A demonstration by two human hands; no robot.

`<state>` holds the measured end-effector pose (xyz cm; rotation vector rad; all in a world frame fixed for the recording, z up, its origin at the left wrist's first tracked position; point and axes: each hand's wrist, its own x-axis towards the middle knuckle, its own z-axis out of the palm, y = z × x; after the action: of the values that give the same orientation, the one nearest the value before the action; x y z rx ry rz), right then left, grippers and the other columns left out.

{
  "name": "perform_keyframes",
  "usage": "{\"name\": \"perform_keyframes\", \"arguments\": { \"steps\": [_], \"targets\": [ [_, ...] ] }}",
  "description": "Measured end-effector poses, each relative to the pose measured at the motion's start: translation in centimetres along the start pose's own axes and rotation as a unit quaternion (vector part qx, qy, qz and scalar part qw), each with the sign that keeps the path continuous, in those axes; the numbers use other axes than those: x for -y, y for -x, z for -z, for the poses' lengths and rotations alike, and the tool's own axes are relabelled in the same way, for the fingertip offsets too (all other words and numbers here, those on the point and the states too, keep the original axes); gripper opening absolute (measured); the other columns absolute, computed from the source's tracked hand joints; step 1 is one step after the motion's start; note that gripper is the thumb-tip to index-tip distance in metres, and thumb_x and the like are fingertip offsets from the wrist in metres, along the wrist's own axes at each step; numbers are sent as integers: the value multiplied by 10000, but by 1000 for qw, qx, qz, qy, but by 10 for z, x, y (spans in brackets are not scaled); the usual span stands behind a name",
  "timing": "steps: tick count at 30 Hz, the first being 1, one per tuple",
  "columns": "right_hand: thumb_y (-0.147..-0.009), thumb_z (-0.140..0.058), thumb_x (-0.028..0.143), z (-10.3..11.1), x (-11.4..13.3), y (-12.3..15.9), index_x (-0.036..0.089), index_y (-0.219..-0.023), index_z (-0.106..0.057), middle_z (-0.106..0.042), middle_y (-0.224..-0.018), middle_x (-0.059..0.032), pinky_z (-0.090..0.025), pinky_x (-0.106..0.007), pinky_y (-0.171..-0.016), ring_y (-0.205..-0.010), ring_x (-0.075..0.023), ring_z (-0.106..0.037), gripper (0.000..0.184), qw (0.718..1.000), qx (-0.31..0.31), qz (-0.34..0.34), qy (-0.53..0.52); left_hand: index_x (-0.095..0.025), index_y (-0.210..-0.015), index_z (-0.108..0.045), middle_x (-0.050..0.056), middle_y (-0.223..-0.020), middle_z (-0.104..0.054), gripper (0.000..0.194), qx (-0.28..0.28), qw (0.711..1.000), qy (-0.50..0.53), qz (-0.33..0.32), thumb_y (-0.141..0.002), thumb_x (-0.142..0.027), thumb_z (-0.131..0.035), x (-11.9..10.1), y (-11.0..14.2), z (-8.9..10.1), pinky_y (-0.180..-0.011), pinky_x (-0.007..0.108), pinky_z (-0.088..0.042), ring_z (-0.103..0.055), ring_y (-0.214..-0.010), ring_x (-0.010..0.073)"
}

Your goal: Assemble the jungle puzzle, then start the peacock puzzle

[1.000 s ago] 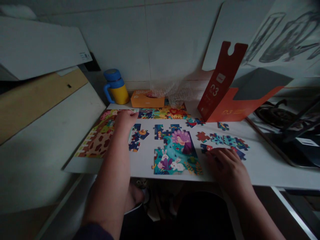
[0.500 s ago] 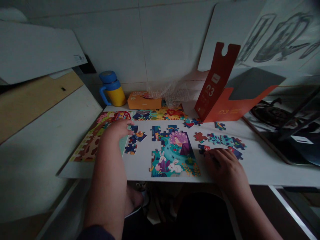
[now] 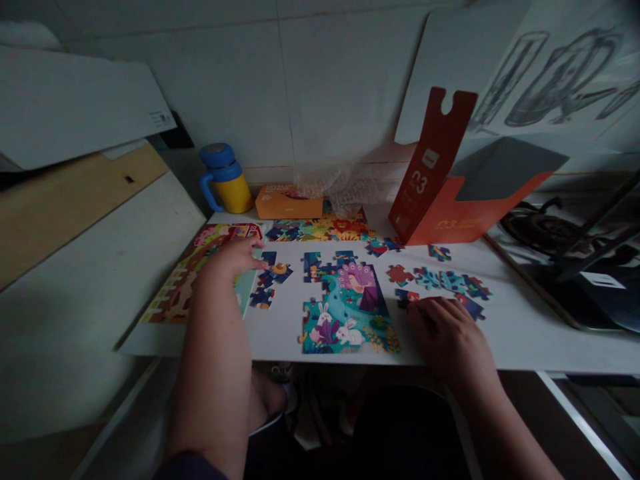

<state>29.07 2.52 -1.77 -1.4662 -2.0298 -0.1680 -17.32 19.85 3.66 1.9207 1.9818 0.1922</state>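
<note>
A partly joined jigsaw point(image 3: 350, 303) with a peacock and white rabbits lies in the middle of the white board point(image 3: 525, 327). My left hand point(image 3: 234, 259) rests with fingers stretched out over the picture sheet point(image 3: 185, 287), fingertips next to a small cluster of loose blue pieces point(image 3: 270, 273). My right hand point(image 3: 447, 330) lies palm down at the right of the jigsaw, fingers flat on loose pieces point(image 3: 450, 283). More joined colourful pieces point(image 3: 320, 229) lie along the back.
A yellow mug with a blue lid point(image 3: 226, 179) and an orange box point(image 3: 287, 200) stand at the back by the wall. Crumpled clear plastic point(image 3: 350, 183) lies beside them. A red-orange folded carton point(image 3: 440, 180) stands at right. A stove point(image 3: 565, 253) adjoins the board.
My left hand has drawn back from the far top of the picture sheet toward the loose blue pieces. My right hand has stayed on the pieces at right. The view shifted slightly.
</note>
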Motion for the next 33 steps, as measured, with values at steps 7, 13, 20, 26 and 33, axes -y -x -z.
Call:
{"name": "perform_keyframes", "arguments": {
  "steps": [7, 13, 20, 26, 33],
  "targets": [
    [-1087, -588, 317, 0, -1, 1, 214, -1043, -689, -753, -1025, -98, -535, -447, -867, -952, -293, -685, 150, 1000, 8, -7, 5, -267, -1054, -804, 31, -970, -759, 616, 4, 999, 44, -33, -520, -531, -960, 14, -7, 2, -711, 306, -524, -717, -832, 245],
    [-1090, -582, 326, 0, 0, 0, 216, -1036, -684, -751, -1021, -99, -537, -448, -873, -944, -289, -687, 159, 1000, 14, -10, 0, -237, -848, -692, 6, -819, -722, 447, -13, 984, 164, -74, -584, -513, -925, 15, -16, -5, -657, 295, -472, -662, -769, 217],
    [-1089, -568, 330, 3, 0, -8, 201, -1036, -735, -759, -1027, -115, -555, -466, -874, -949, -305, -684, 218, 999, 50, 9, 12, -222, -861, -636, -19, -782, -649, 411, -113, 925, 349, -101, -657, -426, -928, -18, -22, -14, -669, 283, -469, -612, -710, 165],
    [-1080, -538, 267, 11, 12, -80, 209, -1172, -785, -776, -1231, -117, -545, -465, -1020, -1106, -302, -699, 270, 991, 118, 64, 4, -226, -916, -664, 6, -855, -695, 357, -117, 909, 356, -180, -732, -449, -873, -51, -25, -32, -697, 300, -495, -647, -766, 182],
    [-1088, -462, 303, -34, 15, -171, 212, -1191, -807, -797, -1238, -136, -564, -381, -959, -1113, -285, -747, 372, 954, 286, 19, 88, -217, -890, -645, -7, -801, -677, 399, -109, 900, 374, -196, -709, -479, -886, -70, -19, -39, -697, 301, -487, -620, -726, 166]
  ]
}}
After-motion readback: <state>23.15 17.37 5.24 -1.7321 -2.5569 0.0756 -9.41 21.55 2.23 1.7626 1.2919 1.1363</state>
